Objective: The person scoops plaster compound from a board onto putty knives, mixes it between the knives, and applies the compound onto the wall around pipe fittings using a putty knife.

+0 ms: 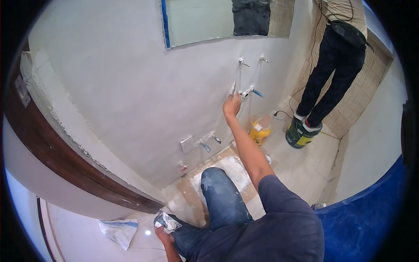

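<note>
My right hand (232, 104) is stretched out to the white wall and closed around a putty knife (233, 88), its thin pale blade pointing up against the plaster. Just right of it, a pipe outlet with a blue plug (257, 92) sticks out of the wall. Low down beside my knee, my left hand (165, 236) is closed on a clear plastic bag (168, 222) with something whitish in it; the exact contents cannot be made out.
Metal taps (243, 63) sit above the outlet, and capped pipes (205, 145) lower down. A yellow tub (259, 132) stands by the wall. Another person (336, 65) stands on a dark green bucket (301, 134). White-dusted cardboard (192, 192) and a white sack (120, 231) lie on the floor.
</note>
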The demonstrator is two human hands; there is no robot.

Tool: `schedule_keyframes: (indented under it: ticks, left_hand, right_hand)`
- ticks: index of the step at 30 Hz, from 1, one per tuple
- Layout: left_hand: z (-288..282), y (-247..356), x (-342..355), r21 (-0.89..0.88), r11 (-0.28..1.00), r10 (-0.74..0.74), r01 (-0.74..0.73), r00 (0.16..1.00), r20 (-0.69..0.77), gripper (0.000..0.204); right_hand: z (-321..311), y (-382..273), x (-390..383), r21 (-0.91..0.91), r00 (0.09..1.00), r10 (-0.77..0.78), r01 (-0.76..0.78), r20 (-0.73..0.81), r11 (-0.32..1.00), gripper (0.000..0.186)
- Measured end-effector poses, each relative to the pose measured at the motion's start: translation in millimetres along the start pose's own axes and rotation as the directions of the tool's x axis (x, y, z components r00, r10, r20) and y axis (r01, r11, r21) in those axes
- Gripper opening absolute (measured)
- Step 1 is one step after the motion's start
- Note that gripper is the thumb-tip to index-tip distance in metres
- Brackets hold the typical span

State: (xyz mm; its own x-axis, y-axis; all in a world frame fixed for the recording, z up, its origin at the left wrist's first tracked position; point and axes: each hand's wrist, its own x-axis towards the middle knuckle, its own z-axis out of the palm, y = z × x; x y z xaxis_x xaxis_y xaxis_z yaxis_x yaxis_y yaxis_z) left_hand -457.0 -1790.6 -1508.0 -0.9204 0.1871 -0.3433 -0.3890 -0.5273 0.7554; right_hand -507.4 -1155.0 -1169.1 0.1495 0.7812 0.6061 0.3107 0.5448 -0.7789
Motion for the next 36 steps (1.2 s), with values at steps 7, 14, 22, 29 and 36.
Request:
schedule_keyframes:
  ticks: [7,14,22,29,36]
  left_hand:
    - [-4,7,-9,-0.003,1.000,0.024,-0.024,0.999,-0.031,0.064]
    - [-8,1,1,0.019,0.998,0.064,-0.062,0.994,-0.086,0.048]
    - [-11,1,0,0.019,0.999,0.041,-0.039,0.996,-0.079,0.050]
    - [-9,6,-7,0.021,1.000,-0.004,0.007,0.992,-0.125,0.074]
    - [1,4,-4,0.026,1.000,-0.001,0.004,0.996,-0.094,0.064]
  right_hand:
    - [17,-87,3,-0.083,0.986,0.124,-0.115,0.115,0.990,0.043]
    - [-15,-92,-80,0.164,0.845,-0.481,0.454,0.234,0.876,0.039]
    - [-24,-71,37,-0.003,0.991,-0.119,0.119,0.055,0.993,0.036]
    - [-19,-114,78,0.030,0.974,-0.225,0.226,-0.029,0.974,0.036]
    - [5,-151,71,-0.128,0.996,-0.072,0.065,-0.045,0.990,0.039]
